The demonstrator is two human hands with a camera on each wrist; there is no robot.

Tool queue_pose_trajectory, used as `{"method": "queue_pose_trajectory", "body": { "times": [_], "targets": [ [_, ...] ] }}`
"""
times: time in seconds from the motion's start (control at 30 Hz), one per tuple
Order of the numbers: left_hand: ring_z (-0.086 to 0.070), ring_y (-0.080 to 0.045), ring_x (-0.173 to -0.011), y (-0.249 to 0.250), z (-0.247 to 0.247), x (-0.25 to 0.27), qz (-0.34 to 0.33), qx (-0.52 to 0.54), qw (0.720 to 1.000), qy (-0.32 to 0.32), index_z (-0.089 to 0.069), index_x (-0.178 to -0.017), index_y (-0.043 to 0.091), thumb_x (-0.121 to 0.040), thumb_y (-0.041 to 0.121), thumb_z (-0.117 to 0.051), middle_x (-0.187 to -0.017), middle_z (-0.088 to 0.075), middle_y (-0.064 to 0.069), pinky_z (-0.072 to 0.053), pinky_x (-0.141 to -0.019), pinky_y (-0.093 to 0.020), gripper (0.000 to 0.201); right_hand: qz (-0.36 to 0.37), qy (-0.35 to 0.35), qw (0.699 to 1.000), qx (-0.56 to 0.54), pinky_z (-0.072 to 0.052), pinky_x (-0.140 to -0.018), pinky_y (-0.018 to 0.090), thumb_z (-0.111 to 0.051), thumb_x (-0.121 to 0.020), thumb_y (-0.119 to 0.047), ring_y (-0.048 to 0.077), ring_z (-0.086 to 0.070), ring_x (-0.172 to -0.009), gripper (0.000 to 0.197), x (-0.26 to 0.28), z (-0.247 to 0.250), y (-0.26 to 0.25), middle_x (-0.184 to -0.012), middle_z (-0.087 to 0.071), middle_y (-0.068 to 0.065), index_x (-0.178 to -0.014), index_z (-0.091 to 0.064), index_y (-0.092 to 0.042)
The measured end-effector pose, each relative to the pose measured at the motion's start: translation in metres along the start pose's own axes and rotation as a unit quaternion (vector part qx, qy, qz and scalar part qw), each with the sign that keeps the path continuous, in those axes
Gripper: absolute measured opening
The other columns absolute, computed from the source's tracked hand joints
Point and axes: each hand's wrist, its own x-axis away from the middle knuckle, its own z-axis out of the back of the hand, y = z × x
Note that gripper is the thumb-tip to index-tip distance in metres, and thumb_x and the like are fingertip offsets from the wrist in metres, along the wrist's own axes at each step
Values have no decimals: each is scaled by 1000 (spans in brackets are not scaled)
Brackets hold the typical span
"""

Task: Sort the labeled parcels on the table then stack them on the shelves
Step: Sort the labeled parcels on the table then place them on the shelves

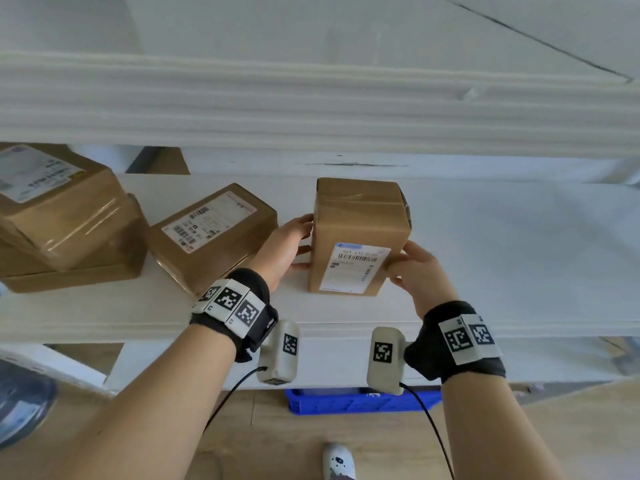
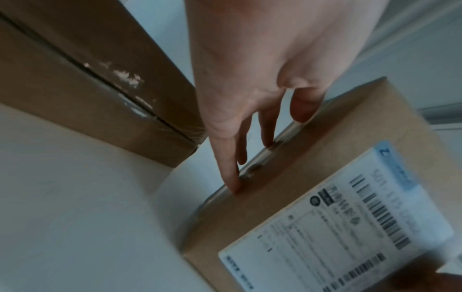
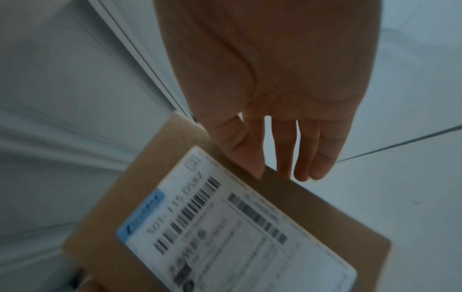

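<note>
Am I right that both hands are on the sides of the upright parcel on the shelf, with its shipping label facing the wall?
Not quite. In the head view the shipping label faces the person; both hands do flank the upright parcel.

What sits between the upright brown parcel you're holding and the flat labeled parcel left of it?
Only the left hand over bare white shelf, in the head view.
</note>
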Motion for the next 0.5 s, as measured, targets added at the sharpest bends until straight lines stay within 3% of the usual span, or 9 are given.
{"method": "queue_pose_trajectory", "body": {
  "times": [0.1, 0.17, 0.27, 0.37, 0.5],
  "targets": [
    [-61, -13, -107, -7, -10, -1, -12, 27, 1000, -3, -57, -127, 33, -99, 36, -42, -118, -65, 5, -52, -78, -31, 31, 11, 1, 1000, -2, -52, -78, 30, -43, -74, 18, 19, -62, -82, 45, -3, -1, 5, -85, -69, 4, -87, -65, -19],
    [-62, -7, -105, -9, -14, 3, -30, 24, 999, -9, -57, -123, 39, -100, 38, -41, -115, -67, 10, -51, -77, -28, 28, 23, 6, 1000, -5, -52, -88, 39, -46, -73, 17, 24, -65, -89, 41, -5, 4, 5, -91, -71, 8, -90, -67, -15],
    [-64, 1, -98, -10, -17, 11, -49, 26, 998, -9, -57, -115, 44, -100, 41, -41, -105, -69, 19, -51, -75, -25, 22, 35, 7, 999, -8, -52, -93, 44, -49, -71, 14, 28, -66, -97, 43, -1, 12, 1, -98, -73, 10, -98, -68, -13],
    [-63, -3, -103, -10, -19, 21, -61, 18, 998, -6, -55, -120, 43, -98, 46, -42, -105, -68, 20, -49, -84, -29, 26, 39, 6, 999, -15, -53, -88, 36, -52, -76, 10, 24, -67, -98, 45, 11, 20, -4, -98, -73, 6, -108, -67, -17],
    [-57, -8, -113, -14, -24, 40, -85, -45, 995, -32, -43, -137, 40, -96, 56, -37, -122, -60, 15, -46, -95, -34, 45, 49, 12, 998, -40, -55, -76, 24, -51, -84, 7, 12, -68, -82, 44, 36, 29, -6, -97, -73, 5, -120, -63, -16]
  ]
}}
